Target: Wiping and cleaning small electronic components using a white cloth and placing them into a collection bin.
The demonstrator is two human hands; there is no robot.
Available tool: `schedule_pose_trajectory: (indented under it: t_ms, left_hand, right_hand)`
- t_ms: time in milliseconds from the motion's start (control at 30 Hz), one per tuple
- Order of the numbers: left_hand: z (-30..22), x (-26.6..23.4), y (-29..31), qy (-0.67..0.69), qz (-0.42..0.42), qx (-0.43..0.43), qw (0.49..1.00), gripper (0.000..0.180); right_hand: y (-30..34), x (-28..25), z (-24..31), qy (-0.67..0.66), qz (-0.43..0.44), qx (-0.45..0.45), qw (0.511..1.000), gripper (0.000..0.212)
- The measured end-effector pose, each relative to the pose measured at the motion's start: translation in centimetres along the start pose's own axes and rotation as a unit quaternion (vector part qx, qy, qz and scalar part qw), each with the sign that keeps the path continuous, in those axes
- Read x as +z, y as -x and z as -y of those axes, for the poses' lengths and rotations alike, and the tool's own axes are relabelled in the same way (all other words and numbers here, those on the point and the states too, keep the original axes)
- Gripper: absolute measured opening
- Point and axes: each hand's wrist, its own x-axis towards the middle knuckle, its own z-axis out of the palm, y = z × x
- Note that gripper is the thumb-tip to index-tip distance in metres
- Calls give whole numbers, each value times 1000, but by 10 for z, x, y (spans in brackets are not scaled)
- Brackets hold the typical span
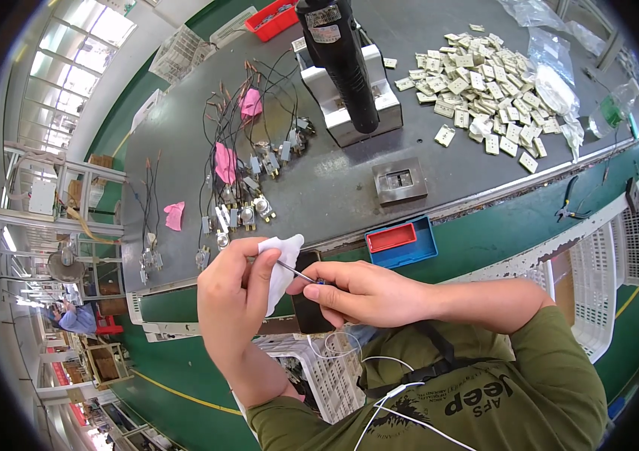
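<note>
Your left hand (231, 293) now pinching the white cloth (282, 278), your right hand (368, 293) closed on the thin rod (297, 273), its far end at the cloth, both before the tabletop (327, 188) edge, blue tray (423, 246) near that edge, bare room between wired parts (261, 207) and metal block (402, 195).

From my end the feed looks bright and even. The windows (79, 64) at upper left glow nearly white, and the plastic film (550, 54) shows pale glints. I get the worktop (327, 195) crisp, though its front edge bows; the distant co-worker (77, 319) is soft, and black vignetting swallows the corners.
</note>
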Motion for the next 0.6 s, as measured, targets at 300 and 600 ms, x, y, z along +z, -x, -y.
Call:
schedule_pose_trajectory:
  t_ms: [300, 600]
  left_hand:
    - [-9, 21, 25, -169, -59, 148, 973, 24]
    - [-21, 15, 33, -106, -34, 152, 982, 31]
  right_hand:
    - [-3, 6, -22, -51, -58, -50, 996, 27]
    - [0, 6, -19, 24, -108, -140, 984, 32]
